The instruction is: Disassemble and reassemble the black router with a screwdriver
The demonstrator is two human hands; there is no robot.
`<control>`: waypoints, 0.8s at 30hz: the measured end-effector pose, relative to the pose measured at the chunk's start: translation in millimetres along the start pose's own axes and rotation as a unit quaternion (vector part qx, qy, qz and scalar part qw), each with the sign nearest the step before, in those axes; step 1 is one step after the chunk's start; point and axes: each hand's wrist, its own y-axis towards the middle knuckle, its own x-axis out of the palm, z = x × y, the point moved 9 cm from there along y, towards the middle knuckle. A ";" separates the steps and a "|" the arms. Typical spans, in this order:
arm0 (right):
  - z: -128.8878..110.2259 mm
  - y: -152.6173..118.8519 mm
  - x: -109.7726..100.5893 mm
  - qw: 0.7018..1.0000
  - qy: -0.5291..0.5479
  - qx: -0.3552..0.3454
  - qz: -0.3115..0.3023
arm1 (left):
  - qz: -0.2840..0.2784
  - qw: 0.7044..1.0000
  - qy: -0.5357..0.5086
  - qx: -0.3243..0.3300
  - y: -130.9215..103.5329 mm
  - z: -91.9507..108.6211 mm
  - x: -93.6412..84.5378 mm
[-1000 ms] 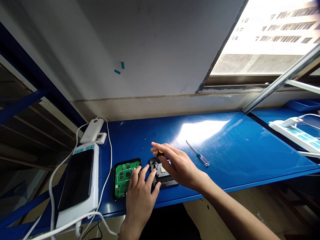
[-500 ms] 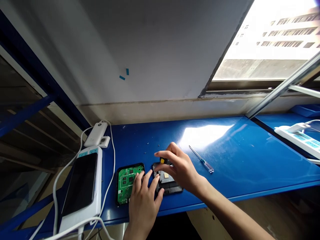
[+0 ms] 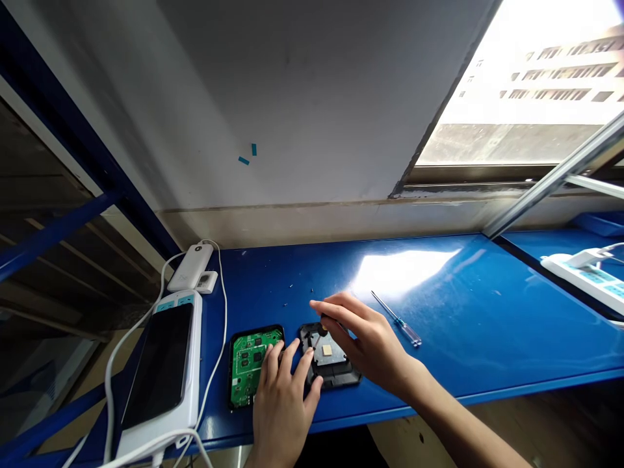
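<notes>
My right hand (image 3: 365,331) is closed around the dark, yellow-marked handle of a small screwdriver (image 3: 319,338). Its thin shaft slants down onto a black plastic housing half (image 3: 336,376), which carries a grey metal plate with a pale square pad (image 3: 327,350). Fingers spread, my left hand (image 3: 287,390) lies between this housing and a second black housing half holding a green circuit board (image 3: 246,364). Its fingertips rest by the housing's left edge, near the screwdriver tip. The tip's exact contact point is too small to make out.
On the blue table (image 3: 458,312) lies a second screwdriver (image 3: 397,318) with a clear handle. Several tiny screws (image 3: 285,304) are scattered behind the housings. At left, a phone (image 3: 158,364) rests on a white power strip (image 3: 195,364), beside a white power bank (image 3: 191,266) and loose cables.
My right hand has tipped over and its fingers have straightened across the screwdriver's top, so the shaft now shows. My left hand stays in nearly the same place. The view has shifted slightly.
</notes>
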 end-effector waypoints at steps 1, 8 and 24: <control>1.0 0.2 1.3 1.000 0.009 0.006 -0.017 | 0.002 1.000 0.000 0.002 0.3 0.4 -0.6; 2.3 -5.7 7.7 0.997 0.016 0.032 -0.070 | 0.019 1.000 0.017 0.016 1.0 1.6 -4.6; -2.6 -4.8 16.2 0.995 0.040 0.040 -0.077 | 0.031 0.999 0.015 0.023 0.4 2.9 -3.7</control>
